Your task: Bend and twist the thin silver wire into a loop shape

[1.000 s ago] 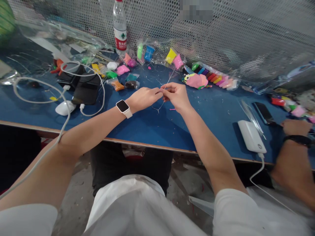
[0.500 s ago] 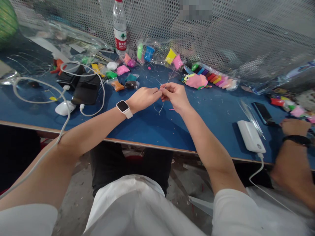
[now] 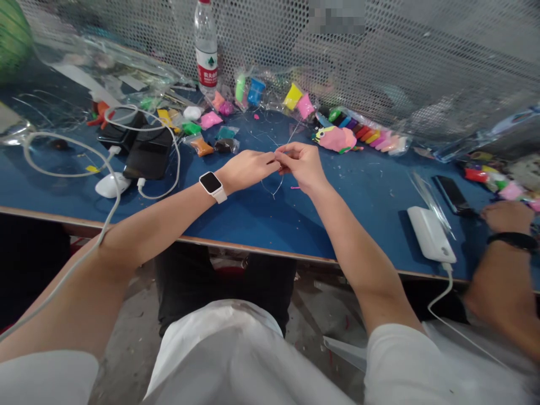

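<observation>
My left hand (image 3: 250,169) and my right hand (image 3: 302,164) meet fingertip to fingertip above the blue table. Both are closed in a pinch on a thin pale wire (image 3: 280,184), whose bent loop hangs below the fingers and whose long end rises behind them. The exact grip point is hidden by the fingertips. A small pink strip (image 3: 295,188) lies on the table beside my right hand. Behind it, to the right, rests a pink clay figure (image 3: 336,139) with a yellow-green end. Beyond my left hand lie small bags of orange clay (image 3: 201,147) and dark brown clay (image 3: 226,146).
A water bottle (image 3: 206,53) stands by the perforated metal panel. Left are a black power bank (image 3: 148,153), white cables and a white mouse (image 3: 112,185). Right are a white power bank (image 3: 430,233), a phone (image 3: 452,194) and another person's hand (image 3: 507,216). Packets of coloured clay line the back.
My fingers have shifted very slightly to the right, and the wire's hanging loop has spread a little wider. Everything else stays where it was.
</observation>
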`<state>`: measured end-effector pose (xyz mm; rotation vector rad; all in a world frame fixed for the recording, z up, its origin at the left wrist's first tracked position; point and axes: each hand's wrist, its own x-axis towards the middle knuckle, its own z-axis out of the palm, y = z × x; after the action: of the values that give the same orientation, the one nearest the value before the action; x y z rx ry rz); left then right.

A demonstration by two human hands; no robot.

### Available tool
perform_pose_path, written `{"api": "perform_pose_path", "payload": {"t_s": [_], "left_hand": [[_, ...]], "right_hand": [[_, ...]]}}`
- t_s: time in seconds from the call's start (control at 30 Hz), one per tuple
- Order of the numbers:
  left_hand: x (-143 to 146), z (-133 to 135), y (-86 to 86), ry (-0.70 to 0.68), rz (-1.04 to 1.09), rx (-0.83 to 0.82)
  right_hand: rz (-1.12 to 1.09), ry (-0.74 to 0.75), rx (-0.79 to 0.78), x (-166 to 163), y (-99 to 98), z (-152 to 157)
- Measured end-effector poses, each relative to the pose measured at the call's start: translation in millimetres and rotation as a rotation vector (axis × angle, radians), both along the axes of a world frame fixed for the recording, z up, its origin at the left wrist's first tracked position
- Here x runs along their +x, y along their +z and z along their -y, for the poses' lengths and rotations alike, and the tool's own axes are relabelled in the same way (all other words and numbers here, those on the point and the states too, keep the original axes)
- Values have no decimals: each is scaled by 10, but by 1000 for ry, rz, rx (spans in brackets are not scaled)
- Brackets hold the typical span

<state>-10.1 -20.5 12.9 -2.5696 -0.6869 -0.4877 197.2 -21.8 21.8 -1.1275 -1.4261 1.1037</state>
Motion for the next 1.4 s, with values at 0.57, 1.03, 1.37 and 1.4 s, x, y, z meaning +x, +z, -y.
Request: {"api": "perform_pose_path", "payload": {"t_s": [0.57, 1.03, 1.37, 1.4], "left_hand": [[60, 57, 72, 161, -34, -155], [26, 24, 99, 178, 108, -280], [49, -78, 45, -11, 704, -658], [54, -73, 53, -13, 736, -684]], "right_hand": [[295, 70, 236, 25, 17, 38], [218, 24, 427, 109, -222, -139], [238, 31, 585, 109, -193, -113], [232, 28, 599, 107, -188, -113]]}}
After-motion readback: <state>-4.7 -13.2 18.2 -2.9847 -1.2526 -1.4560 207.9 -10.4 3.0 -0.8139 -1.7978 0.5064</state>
